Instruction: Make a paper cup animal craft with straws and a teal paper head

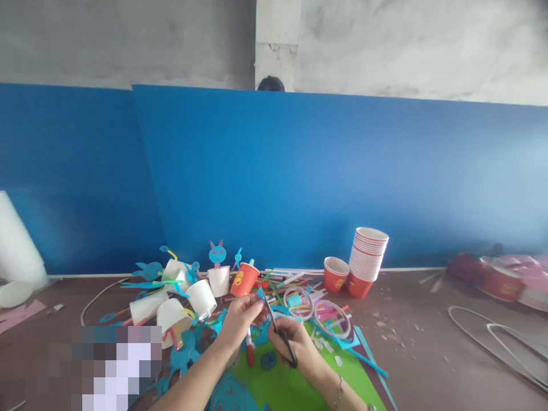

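Observation:
My left hand (243, 315) pinches a small piece of blue paper (260, 293) between thumb and fingertips. Black-handled scissors (292, 355) are held in my right hand (297, 341), their blades pointing up and left against the blue paper. Under my hands lies a bright green sheet (334, 377). On it rest a red-and-white marker (250, 353) and a small dark-outlined blue paper disc (268, 361). A larger blue paper cutout with a drawn face (231, 394) lies nearer me, partly covered by my left forearm.
White cups (201, 298) with blue paper figures and straws crowd the left. Behind my hands are a red cup (245, 278), loose straws and tape rolls (331, 319). A tall cup stack (368, 257) stands right of centre, before a blue partition (299, 171). A cable (492, 337) lies right.

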The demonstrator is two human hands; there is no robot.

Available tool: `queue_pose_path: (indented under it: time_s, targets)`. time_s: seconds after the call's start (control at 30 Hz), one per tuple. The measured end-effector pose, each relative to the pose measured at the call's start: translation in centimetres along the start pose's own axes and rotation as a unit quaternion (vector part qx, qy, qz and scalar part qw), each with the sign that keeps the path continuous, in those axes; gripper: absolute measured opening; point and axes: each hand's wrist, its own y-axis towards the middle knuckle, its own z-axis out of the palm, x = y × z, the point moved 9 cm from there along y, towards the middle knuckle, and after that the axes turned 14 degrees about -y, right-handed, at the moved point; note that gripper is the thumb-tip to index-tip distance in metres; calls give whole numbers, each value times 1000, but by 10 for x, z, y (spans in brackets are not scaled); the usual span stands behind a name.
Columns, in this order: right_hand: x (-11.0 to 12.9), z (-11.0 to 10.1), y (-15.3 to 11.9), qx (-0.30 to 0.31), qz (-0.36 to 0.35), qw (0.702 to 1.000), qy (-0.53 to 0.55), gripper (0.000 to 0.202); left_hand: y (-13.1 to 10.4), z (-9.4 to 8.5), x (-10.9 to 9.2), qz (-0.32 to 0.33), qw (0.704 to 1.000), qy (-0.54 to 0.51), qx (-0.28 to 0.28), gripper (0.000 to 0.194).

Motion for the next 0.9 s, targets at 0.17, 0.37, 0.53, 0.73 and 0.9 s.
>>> queue_pose_path:
  time_s: [0.17, 0.37, 0.53, 0.73, 0.9]
  targets:
    - [1, 0, 0, 3, -2, 1000, -2, 41, 0, 0, -1, -4, 1000, 3, 5, 39]
    - [1, 0, 0, 0, -4, 1000, 11, 41, 0, 0, -2, -3, 1000, 3, 5, 39]
    - [0, -1, 1, -9, -6, 1000, 15, 39, 1, -1, -3, 14, 1000, 4, 0, 39]
    - [-6, 2, 2, 9, 3, 999, 31, 38, 1, 1, -5, 26, 999, 18, 15, 37]
    - [-3, 1, 2, 3, 0, 1000, 22, 39, 1, 3, -5, 22, 999, 29, 24, 37]
